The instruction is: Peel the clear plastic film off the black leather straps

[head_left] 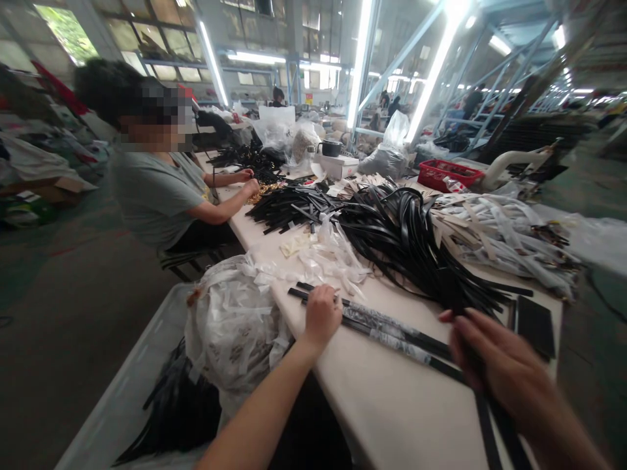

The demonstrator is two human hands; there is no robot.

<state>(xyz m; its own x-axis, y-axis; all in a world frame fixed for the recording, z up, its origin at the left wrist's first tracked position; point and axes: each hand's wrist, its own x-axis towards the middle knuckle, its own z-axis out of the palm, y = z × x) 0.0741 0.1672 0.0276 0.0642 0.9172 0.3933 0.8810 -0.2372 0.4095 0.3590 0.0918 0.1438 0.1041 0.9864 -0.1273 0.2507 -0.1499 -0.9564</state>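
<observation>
Straps (360,328), black and narrow, lie side by side on the table (392,398), running slantwise between the two hands and partly wrapped in clear film (386,333). The left hand (321,320) has its fingers curled over them near their far-left ends; whether it pinches them or only rests there, I cannot tell. The right hand (504,356), blurred, is closed around dark strips (482,418) that run down past the near end of the straps. How many it grips is unclear.

The step in hand looks like handling the strips beside the straps, with the left hand steadying. Moving the strips calls for a firm right grip and enough lift to clear the film; the left hand needs only light pressure, as the straps could slide.

Beyond them lie a tangled black pile (406,225) and crumpled plastic (333,258). A seated person (151,189) works at the table's left side.
</observation>
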